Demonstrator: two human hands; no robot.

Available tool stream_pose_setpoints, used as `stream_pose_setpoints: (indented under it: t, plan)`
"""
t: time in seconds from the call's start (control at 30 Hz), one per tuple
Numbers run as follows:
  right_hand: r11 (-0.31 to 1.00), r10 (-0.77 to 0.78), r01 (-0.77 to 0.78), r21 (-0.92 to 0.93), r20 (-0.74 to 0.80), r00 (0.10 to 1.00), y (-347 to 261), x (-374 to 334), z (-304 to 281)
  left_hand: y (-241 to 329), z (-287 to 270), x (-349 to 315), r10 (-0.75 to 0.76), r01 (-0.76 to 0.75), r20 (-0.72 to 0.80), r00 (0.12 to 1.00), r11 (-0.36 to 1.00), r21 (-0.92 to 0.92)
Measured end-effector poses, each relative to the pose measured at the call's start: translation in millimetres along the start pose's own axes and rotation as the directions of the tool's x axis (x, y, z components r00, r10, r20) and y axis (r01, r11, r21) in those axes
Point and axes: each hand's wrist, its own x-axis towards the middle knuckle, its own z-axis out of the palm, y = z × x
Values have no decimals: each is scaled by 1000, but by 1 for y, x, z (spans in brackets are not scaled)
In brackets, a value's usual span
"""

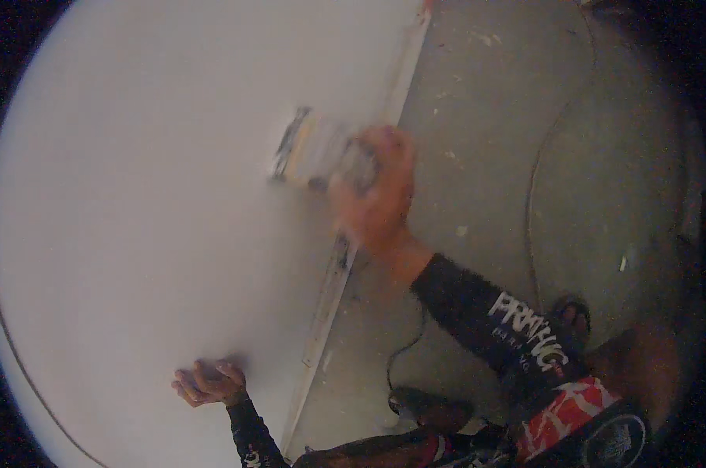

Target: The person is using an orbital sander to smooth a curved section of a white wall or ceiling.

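Observation:
My right hand [380,187] is wrapped round a pale, blurred sander [314,148] with a yellowish band and a dark front edge. The sander's flat head lies against the broad white wall [150,195], close to its lower edge. Motion smears the fingers and the tool's grip, so details there are lost. Lower and to the left, my left hand [211,382] is at the white surface with its fingers loosely bent and apart, and nothing shows in it. Whether it touches the surface I cannot tell.
A narrow, worn pale strip [326,304] runs along the wall's foot. The grey floor [470,195] has white specks and scraps. A long thin cable [531,195] crosses it on the right, and a shorter cord [404,347] runs near my foot [431,405].

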Motion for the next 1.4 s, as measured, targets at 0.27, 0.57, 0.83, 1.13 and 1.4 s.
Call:
stream_pose_setpoints:
  t: [0.27, 0.57, 0.83, 1.13, 1.4]
  plan:
    - [941, 324, -334, -59, -135, 936, 69, 141, 1, -13, 1, -9, 15, -15, -10, 1000, 999, -42]
    - [995, 23, -30, -90, -78, 997, 22, 53, 11, -25, -11, 1, 37, -37, -7, 999, 999, -13]
    - [974, -225, 217, 60, 249, 942, -48, -51, -19, 3, -20, 19, 26, -28, 73, 997, 999, 22]
    - [988, -155, 155, -12, 11, 988, -41, 61, -15, -4, -22, 25, 46, -46, -8, 999, 998, -35]
    - [985, -89, 55, -161, -213, 973, 5, 174, -7, -10, -24, 14, 15, -15, -8, 1000, 996, -82]
